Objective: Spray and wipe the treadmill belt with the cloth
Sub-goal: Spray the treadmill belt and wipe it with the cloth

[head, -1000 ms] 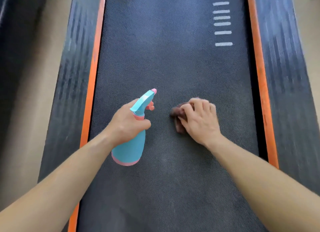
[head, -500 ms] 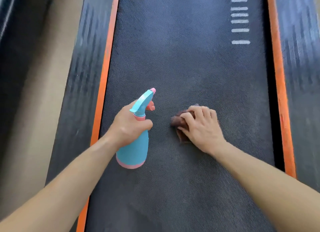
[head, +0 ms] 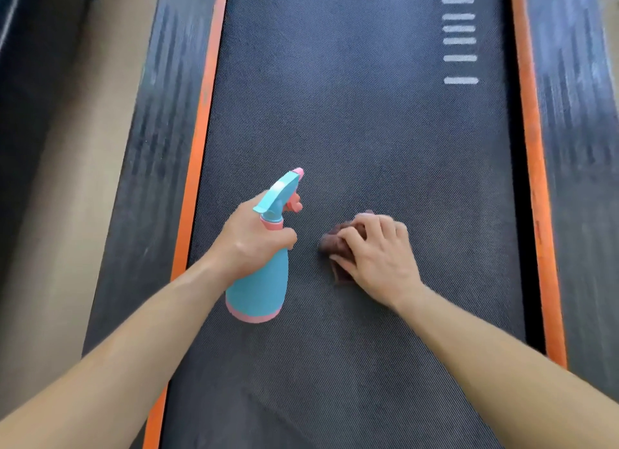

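The dark textured treadmill belt (head: 361,120) runs away from me between two orange strips. My left hand (head: 249,239) grips the neck of a turquoise spray bottle (head: 261,288) with pink trim, its nozzle pointing up the belt. To its right my right hand (head: 376,256) lies on a crumpled brown cloth (head: 335,242), fingers curled over it, pressing it onto the belt. Most of the cloth is hidden under that hand.
Black ribbed side rails (head: 150,140) flank the belt outside the orange strips (head: 201,123). Several white dashes (head: 460,58) mark the belt at the far right. A tan floor (head: 63,194) lies left of the treadmill.
The view has shifted a little, so the belt sits further right in frame. Both hands, bottle and cloth keep nearly the same places on the belt.
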### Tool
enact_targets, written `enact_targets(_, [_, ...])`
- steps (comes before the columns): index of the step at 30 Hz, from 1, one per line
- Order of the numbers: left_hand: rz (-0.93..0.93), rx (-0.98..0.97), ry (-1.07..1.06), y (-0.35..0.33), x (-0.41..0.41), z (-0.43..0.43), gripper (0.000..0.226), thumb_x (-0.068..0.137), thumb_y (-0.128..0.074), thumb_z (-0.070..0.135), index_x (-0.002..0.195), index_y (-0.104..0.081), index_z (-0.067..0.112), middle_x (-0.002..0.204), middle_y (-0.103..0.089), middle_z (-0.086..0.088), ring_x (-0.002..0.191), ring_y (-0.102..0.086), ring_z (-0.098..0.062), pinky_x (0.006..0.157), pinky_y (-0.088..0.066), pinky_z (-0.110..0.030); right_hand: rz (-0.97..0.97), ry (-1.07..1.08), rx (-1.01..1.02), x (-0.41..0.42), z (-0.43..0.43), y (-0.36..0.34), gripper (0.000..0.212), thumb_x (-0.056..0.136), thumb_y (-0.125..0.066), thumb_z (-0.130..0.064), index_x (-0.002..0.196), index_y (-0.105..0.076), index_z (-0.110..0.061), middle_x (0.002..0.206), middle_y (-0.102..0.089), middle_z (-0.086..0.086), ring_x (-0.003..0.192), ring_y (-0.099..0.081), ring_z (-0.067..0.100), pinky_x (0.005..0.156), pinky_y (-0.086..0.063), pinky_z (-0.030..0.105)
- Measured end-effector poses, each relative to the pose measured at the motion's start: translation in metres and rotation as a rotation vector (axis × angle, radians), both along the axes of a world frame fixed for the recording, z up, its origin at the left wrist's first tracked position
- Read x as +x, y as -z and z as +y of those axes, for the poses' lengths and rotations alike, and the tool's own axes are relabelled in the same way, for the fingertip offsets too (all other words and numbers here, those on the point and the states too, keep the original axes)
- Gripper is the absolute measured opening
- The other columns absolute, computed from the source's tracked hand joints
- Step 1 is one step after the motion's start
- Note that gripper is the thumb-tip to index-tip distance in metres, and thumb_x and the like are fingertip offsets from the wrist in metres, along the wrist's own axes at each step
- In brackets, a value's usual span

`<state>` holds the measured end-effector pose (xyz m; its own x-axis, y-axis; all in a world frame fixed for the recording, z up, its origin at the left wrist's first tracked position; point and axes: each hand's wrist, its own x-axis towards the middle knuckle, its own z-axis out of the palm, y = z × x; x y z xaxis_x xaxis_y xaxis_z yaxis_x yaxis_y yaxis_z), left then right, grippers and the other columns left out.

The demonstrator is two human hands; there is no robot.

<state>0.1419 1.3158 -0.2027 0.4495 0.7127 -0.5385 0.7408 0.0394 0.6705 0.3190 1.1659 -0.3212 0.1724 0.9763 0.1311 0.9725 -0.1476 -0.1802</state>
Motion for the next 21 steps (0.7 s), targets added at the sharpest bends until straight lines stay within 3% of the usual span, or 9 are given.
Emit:
enact_targets(8, [0.007, -0.029, 0.02, 0.005, 0.004, -0.01, 0.046, 0.061, -0.065, 0.029, 0.106, -0.069, 0.042, 0.113, -0.074, 0.009, 0.104, -0.067, -0.018, 0.086, -0.054, -0.033, -0.016, 0.409, -0.024, 0.042, 0.08, -0.002, 0.04, 0.09, -0.056, -0.061, 0.107, -0.059, -0.025, 0.12, -0.053, 0.011, 0.105, -0.05, 0.036, 0.086, -0.041, 0.049])
enact_targets(10, [0.0, -0.034, 0.015, 0.001, 0.005, -0.009, 0.046, 0.061, -0.066, 0.029, 0.106, -0.069, 0.042, 0.113, -0.074, 0.01, 0.103, -0.067, -0.017, 0.083, -0.052, -0.031, -0.009, 0.394, -0.034, 0.022, 0.052, -0.003, 0.039, 0.09, -0.056, -0.06, 0.107, -0.059, -0.025, 0.12, -0.053, 0.011, 0.104, -0.049, 0.036, 0.086, -0.04, 0.05])
enact_targets(15, [-0.026, -0.03, 0.018, -0.002, 0.016, -0.007, 0.039, 0.07, -0.073, 0.017, 0.103, -0.07, 0.04, 0.114, -0.073, 0.017, 0.104, -0.066, -0.011, 0.083, -0.05, -0.026, 0.0, 0.092, -0.023, 0.014, -0.007, 0.0, 0.038, 0.088, -0.064, -0.059, 0.103, -0.063, -0.025, 0.118, -0.056, 0.009, 0.101, -0.051, 0.034, 0.081, -0.041, 0.048])
enact_targets(18, [-0.036, -0.034, 0.027, 0.002, 0.02, -0.009, 0.043, 0.067, -0.07, 0.022, 0.105, -0.069, 0.042, 0.112, -0.075, 0.009, 0.101, -0.068, -0.017, 0.086, -0.054, -0.035, -0.021, 0.274, -0.017, 0.055, 0.049, -0.003, 0.041, 0.09, -0.056, -0.062, 0.107, -0.06, -0.025, 0.12, -0.053, 0.01, 0.105, -0.049, 0.035, 0.085, -0.041, 0.049])
enact_targets(21, [-0.05, -0.03, 0.027, 0.007, 0.025, -0.013, 0.041, 0.075, -0.073, 0.012, 0.106, -0.069, 0.038, 0.113, -0.074, 0.014, 0.1, -0.067, -0.014, 0.077, -0.051, -0.025, -0.005, 0.393, -0.106, 0.1, 0.083, -0.007, 0.045, 0.094, -0.05, -0.061, 0.115, -0.055, -0.022, 0.126, -0.048, 0.013, 0.112, -0.045, 0.038, 0.092, -0.038, 0.052])
